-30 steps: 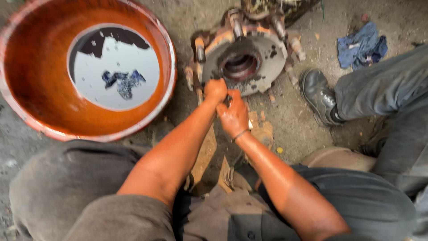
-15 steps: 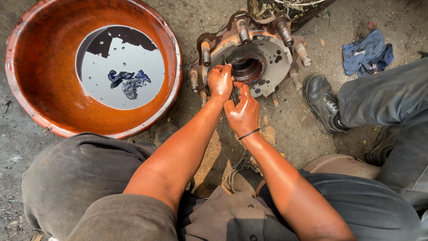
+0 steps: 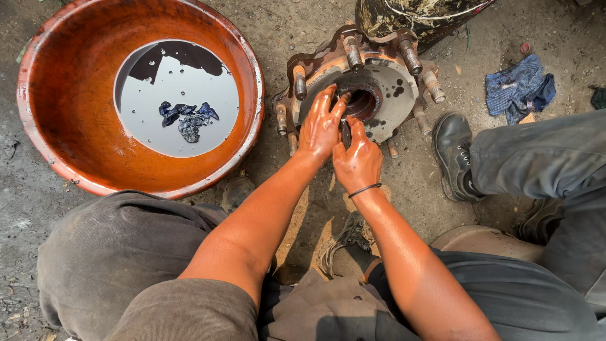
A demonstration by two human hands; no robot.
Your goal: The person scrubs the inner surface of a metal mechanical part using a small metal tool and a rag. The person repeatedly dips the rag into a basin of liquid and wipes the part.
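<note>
Person crouches over a wheel hub (image 3: 385,95) lying flat on the dirt ground (image 3: 555,38), studs (image 3: 352,57) pointing up — this orientation leaves the central bore (image 3: 361,101) open from above, within reach of both hands.

Left hand (image 3: 322,126): fingers spread, flat on the hub face, fingertips at the bore's edge. It grasps nothing; it seems to press down to steady the hub.

Right hand (image 3: 358,161): just beside the left, touching it, fingers loosely curled around a thin dark tool (image 3: 345,134) that points toward the bore. The tool's tip is hidden between the hands, so what it contacts I cannot tell. A dark band sits on this wrist.

Both hands and forearms are wet and shiny — coated in oil or similar fluid.

Orange basin (image 3: 38,113) stands at the left, well apart from the hub, holding liquid with a dark rag (image 3: 186,120) sunk in it; probably kept close for washing parts.

Another person's boot (image 3: 453,155) rests near the hub's right side. A blue cloth (image 3: 519,85) lies further right.
</note>
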